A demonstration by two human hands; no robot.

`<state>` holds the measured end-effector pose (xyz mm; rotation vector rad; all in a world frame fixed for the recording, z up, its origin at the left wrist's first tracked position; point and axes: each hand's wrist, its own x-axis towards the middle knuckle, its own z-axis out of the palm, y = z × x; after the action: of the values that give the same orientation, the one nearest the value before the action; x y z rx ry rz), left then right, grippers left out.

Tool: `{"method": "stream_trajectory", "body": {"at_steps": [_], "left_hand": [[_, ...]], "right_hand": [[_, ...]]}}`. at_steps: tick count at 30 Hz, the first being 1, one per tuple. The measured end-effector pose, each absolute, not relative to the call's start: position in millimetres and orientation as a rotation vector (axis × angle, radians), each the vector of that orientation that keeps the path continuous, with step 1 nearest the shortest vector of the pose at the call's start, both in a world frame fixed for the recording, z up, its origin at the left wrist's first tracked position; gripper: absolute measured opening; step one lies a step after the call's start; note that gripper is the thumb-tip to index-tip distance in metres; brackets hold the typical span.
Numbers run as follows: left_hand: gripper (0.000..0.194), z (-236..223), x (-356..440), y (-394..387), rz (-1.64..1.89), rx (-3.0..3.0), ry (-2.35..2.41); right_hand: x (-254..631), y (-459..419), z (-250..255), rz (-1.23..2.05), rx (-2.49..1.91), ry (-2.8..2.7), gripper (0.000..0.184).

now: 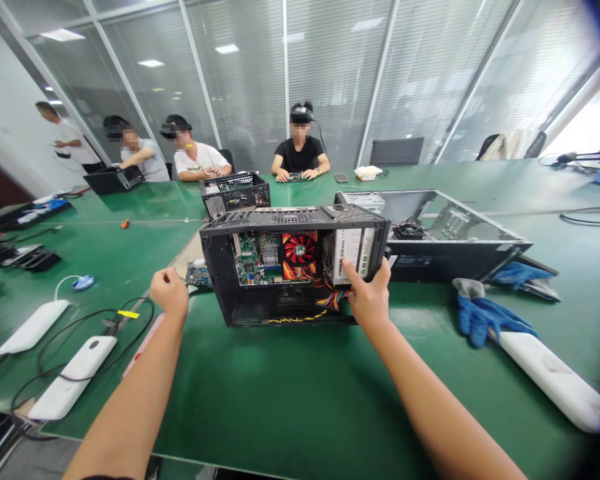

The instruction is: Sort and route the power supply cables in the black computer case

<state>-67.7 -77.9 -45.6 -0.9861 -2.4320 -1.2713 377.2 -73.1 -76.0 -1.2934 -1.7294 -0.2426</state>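
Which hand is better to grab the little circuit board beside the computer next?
Left, I think. The left hand is near the board and off the case, though curled up. The right hand is farther away, gripping the case's other end.

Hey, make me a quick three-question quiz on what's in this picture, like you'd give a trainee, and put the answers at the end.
1. Multiple choice: which of the wearer's hands touches the nearest open computer case?
A) Left only
B) Right hand only
C) Both
2. True or false: the nearer blue glove lies to the right of that case.
3. Fill in the blank: the fan inside that case has ____ blades.

Key: 1. B; 2. True; 3. red
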Motion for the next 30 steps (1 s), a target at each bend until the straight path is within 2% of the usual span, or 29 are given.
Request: {"method": "stream_trajectory", "body": {"at_steps": [1,3,6,7,10,13,22,30], "left_hand": [[0.036,-41.0,-53.9,-88.2,-1.329,-0.986,-2.32],[0.032,-33.5,-18.7,-110.4,-1.495,-1.216,-1.805],[0.015,-27.2,43.8,-130.6,-1.176,-2.006,-1.285],[0.02,-26.5,63.2,-130.3,-1.056,-2.153,-1.228],[0.044,-29.2,104.6,-110.4,-0.807,-2.255,-1.218],[0.057,-38.5,117.2,-84.0,-0.625,-2.23,-1.299],[0.057,-58.4,108.2,-77.9,-0.55,-2.209,-1.284],[0.054,-70.5,105.0,-74.1,-0.611,-2.219,-1.294]], "right_hand": [[377.4,-73.7,-77.5,-0.244,-1.292,-1.728,0.081],[377.8,-74.9,-79.1,-0.246,-1.289,-1.725,0.08],[378.2,-77.4,-79.0,-0.257,-1.293,-1.743,0.079],[378.3,-78.6,-79.0,-0.268,-1.297,-1.75,0.079],[377.9,-83.4,-81.5,-0.299,-1.308,-1.748,0.08],[377.3,-89.3,-87.0,-0.315,-1.316,-1.729,0.079],[378.6,-99.3,-102.5,-0.235,-1.283,-1.698,0.059],[373.4,-107.3,-116.9,-0.292,-1.234,-1.709,0.056]]}}
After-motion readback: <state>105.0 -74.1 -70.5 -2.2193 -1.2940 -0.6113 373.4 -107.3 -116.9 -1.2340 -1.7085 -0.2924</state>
